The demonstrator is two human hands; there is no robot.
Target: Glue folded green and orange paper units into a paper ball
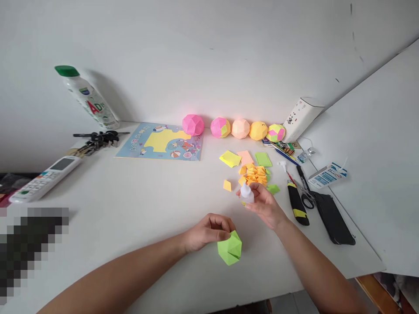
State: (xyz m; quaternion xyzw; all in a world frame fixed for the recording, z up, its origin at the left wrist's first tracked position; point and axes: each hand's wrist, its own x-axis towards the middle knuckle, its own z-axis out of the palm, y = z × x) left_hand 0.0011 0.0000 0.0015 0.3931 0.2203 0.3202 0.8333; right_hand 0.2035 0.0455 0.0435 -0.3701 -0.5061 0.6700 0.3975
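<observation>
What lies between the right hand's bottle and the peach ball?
From the bottle: orange paper pieces, then peach paper, then white tabletop, in the head view.

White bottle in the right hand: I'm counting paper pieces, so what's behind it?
Folded orange pieces show just beyond the bottle; whatever the bottle and right hand cover cannot be seen.

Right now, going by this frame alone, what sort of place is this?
Probably a home desk set up for paper craft, though I can't be certain it's a home: faceted paper balls line the wall, folded paper pieces lie heaped, and a remote control sits left.
</observation>
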